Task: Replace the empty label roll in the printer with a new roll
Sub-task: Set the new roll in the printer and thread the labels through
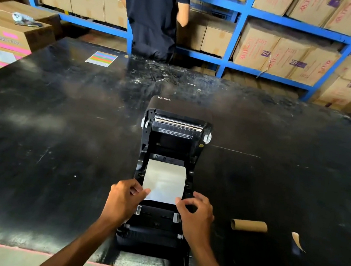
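Observation:
A black label printer (175,133) stands on the black table with its lid swung up and back. Inside its bay sits a white label roll (165,176), its loose paper end drawn toward me. My left hand (126,198) pinches the left corner of that paper end. My right hand (197,212) pinches the right corner. Both hands hover over the printer's front feed slot with its two white guides. The empty brown cardboard core (249,225) lies on its side on the table to the right of the printer.
A torn scrap of paper (298,240) lies right of the core. A coloured striped sheet (101,58) rests at the table's far side. A person in dark clothes (153,12) stands beyond the table before blue shelves of cardboard boxes (282,55). More boxes stand at left.

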### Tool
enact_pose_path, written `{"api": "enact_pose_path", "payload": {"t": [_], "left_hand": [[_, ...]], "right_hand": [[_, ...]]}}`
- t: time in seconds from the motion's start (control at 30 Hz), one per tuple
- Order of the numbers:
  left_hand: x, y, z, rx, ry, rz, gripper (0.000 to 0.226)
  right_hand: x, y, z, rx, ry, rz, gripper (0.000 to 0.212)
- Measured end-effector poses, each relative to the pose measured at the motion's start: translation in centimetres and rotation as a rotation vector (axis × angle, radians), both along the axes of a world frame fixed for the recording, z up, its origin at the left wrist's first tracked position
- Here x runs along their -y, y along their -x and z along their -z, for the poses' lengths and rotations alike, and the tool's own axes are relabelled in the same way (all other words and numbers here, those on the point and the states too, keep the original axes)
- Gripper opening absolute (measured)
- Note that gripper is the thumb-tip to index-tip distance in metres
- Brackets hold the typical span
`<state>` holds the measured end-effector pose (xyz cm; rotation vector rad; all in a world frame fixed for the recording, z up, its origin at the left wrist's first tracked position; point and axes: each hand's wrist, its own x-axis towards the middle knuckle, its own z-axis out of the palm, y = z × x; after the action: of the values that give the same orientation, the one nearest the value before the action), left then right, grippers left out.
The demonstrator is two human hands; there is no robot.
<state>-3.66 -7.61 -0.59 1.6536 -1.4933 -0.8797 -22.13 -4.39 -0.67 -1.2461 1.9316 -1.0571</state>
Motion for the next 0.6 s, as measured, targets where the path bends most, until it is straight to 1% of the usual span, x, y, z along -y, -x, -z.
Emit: {"api": "enact_pose_path", "payload": {"t": [0.1,0.17,0.27,0.37,0.5,0.6], "left_hand": [[0.0,-0.6,0.0,-0.063,-0.011,0.057,0.031],[0.1,-1.2,0.0,-0.057,-0.019,0.105,0.032],[0.0,-1.7,0.2,0.047,-0.009,0.133,0.023],[-0.3,-1.7,0.5,0.068,-0.012,0.137,0.016],[-0.3,-2.0,0.6,0.144,-0.013,0.175,0.016],[-0.3,-2.1,0.5,0.235,-0.01,0.252,0.019]], "right_hand": [[-0.1,0.1,-0.3,-0.019,-0.025,-0.018,0.023],[-0.1,0.2,-0.5,-0.017,-0.045,-0.039,0.024],[-0.1,0.3,-0.4,-0.028,-0.064,-0.089,0.015],[-0.1,0.3,-0.1,-0.066,-0.078,-0.12,0.006],[0.0,0.4,0.3,-0.08,-0.106,-0.126,0.004],[0.0,0.4,0.3,-0.075,-0.151,-0.151,0.006]]}}
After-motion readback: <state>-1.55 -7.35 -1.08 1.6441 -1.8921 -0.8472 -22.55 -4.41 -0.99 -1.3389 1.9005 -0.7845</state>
